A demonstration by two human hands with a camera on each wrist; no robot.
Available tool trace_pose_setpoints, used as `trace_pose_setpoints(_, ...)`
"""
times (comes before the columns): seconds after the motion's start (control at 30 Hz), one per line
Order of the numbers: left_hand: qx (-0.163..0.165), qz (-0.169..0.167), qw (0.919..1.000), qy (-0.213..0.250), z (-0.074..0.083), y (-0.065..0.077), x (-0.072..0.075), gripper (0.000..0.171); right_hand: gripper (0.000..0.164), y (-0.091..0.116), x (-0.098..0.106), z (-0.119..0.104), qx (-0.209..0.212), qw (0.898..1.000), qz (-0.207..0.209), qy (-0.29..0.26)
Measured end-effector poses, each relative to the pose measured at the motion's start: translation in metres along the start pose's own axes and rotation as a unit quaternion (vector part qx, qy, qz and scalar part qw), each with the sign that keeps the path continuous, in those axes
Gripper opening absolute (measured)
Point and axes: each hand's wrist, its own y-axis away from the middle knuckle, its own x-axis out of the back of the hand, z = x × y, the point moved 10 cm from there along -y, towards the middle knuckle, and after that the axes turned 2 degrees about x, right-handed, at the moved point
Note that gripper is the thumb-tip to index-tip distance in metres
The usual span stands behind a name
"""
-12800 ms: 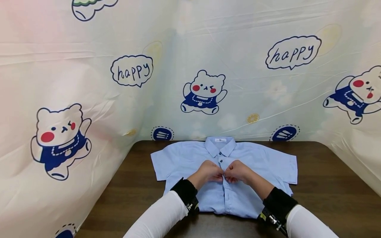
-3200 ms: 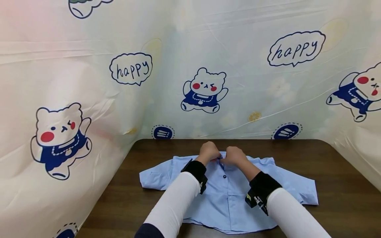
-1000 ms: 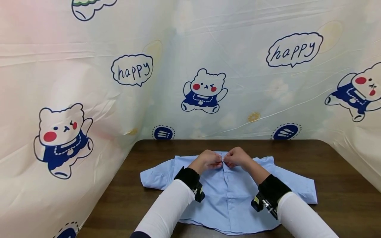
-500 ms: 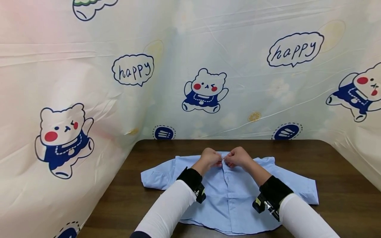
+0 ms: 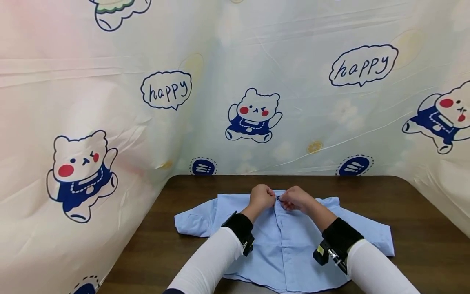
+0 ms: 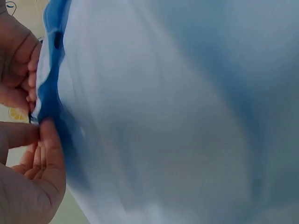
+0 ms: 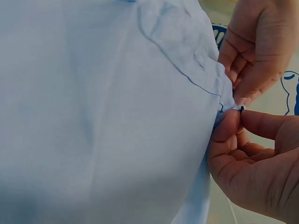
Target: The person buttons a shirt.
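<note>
A light blue short-sleeved shirt (image 5: 253, 245) lies spread on the table, its front placket running down the middle. My left hand (image 5: 262, 197) and right hand (image 5: 296, 199) meet at the top of that placket. Between their fingertips a small dark button (image 5: 278, 198) shows. In the right wrist view, my right thumb and forefinger pinch the cloth edge beside the dark button (image 7: 242, 109). The left hand (image 7: 261, 51) pinches the same edge just above. From the left wrist view, my left thumb and forefinger (image 6: 53, 149) grip the folded edge, close to the right hand (image 6: 18, 60).
The brown wooden table (image 5: 147, 253) extends to both sides of the shirt. A pale curtain (image 5: 293, 61) with printed cartoon bears hangs behind and beside it. Black straps with cameras (image 5: 240, 230) sit on both wrists over white sleeves.
Over ten seconds ago the collar showed at the far edge; now the shirt lies nearer and the hands work higher on it. Since half a second ago, my left hand has turned, its back now showing.
</note>
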Motion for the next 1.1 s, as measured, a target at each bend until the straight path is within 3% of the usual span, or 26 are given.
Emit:
trace_pose_setpoints(0.1,-0.011,-0.001,0.9998,-0.017,-0.001,0.004,0.000,0.013,0.019,0.004,0.002,-0.003,0.026,0.998,0.020,0.062)
trace_pose_setpoints(0.17,-0.029,-0.011,0.9988,-0.039,-0.001,0.008,0.001,0.011,0.023,0.010,0.005,-0.009,0.052,0.990,0.041,0.128)
trace_pose_setpoints(0.3,-0.083,-0.056,0.9898,-0.101,-0.003,0.024,-0.002,0.005,0.033,0.031,-0.005,-0.022,0.117,0.952,0.053,0.277)
trace_pose_setpoints(0.4,-0.109,-0.108,0.9812,-0.117,-0.005,0.041,-0.010,0.007,0.034,0.050,-0.024,-0.023,0.143,0.925,0.040,0.350)
trace_pose_setpoints(0.47,-0.112,-0.133,0.9772,-0.121,-0.006,0.051,-0.015,0.009,0.033,0.057,-0.034,-0.019,0.143,0.914,0.036,0.377)
trace_pose_setpoints(0.53,-0.104,-0.149,0.9756,-0.123,-0.007,0.057,-0.019,0.011,0.029,0.062,-0.038,-0.014,0.136,0.910,0.042,0.389)
trace_pose_setpoints(0.6,-0.099,-0.149,0.9748,-0.133,-0.008,0.060,-0.022,0.011,0.025,0.064,-0.039,-0.011,0.132,0.911,0.055,0.386)
trace_pose_setpoints(0.7,-0.106,-0.130,0.9748,-0.147,-0.005,0.061,-0.024,0.008,0.021,0.064,-0.034,-0.010,0.129,0.922,0.071,0.359)
trace_pose_setpoints(0.93,-0.125,-0.093,0.9827,-0.100,0.004,0.060,-0.024,0.009,0.015,0.058,-0.024,0.004,0.091,0.958,0.066,0.264)
trace_pose_setpoints(1.1,-0.099,-0.096,0.9875,-0.078,0.003,0.060,-0.033,0.014,0.011,0.059,-0.014,0.014,0.062,0.965,0.092,0.236)
